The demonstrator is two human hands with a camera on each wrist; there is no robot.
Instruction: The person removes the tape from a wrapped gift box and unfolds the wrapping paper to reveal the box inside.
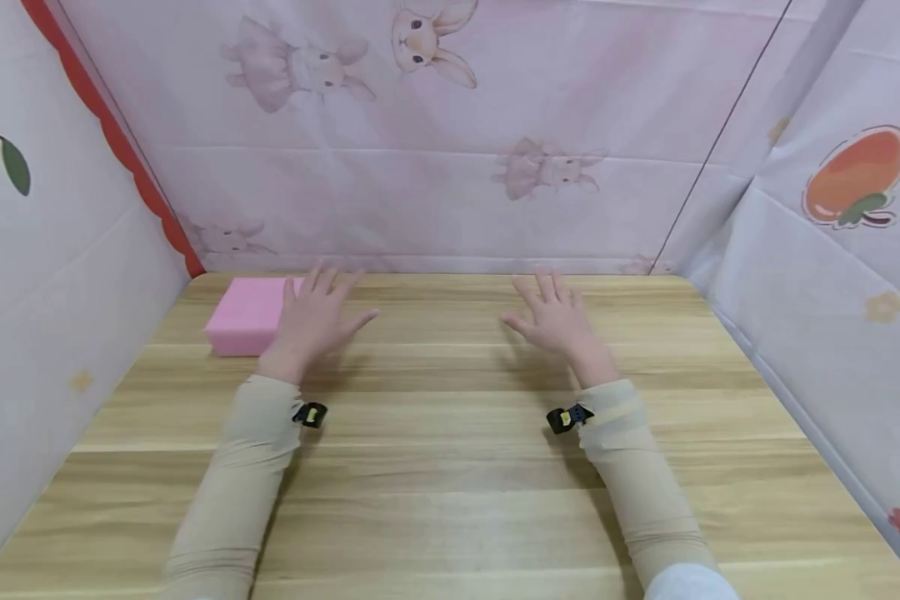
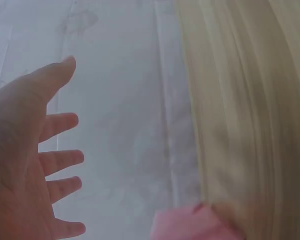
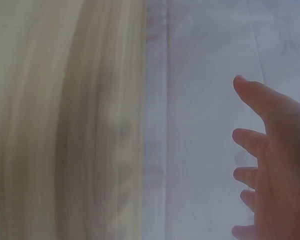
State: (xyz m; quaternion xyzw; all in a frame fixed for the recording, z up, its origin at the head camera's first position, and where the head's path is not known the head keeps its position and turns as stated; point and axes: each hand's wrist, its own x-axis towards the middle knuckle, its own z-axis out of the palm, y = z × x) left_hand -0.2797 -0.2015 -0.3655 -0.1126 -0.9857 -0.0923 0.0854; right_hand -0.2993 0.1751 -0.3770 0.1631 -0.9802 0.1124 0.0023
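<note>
My left hand is held over the table with its fingers spread, overlapping the right side of a pink box-shaped block in the head view. Nothing is in its grasp. In the left wrist view the same hand shows its thumb and fingers apart, and a corner of the pink block appears at the bottom. Across the table, my right hand is also spread and holds nothing. The right wrist view shows that hand against the pale backdrop, fingers extended.
A wood-grain table lies under both arms. A pale pink curtain with rabbit prints hangs at its back edge. White printed fabric walls stand at the left and right. Each sleeve cuff carries a small black wrist camera.
</note>
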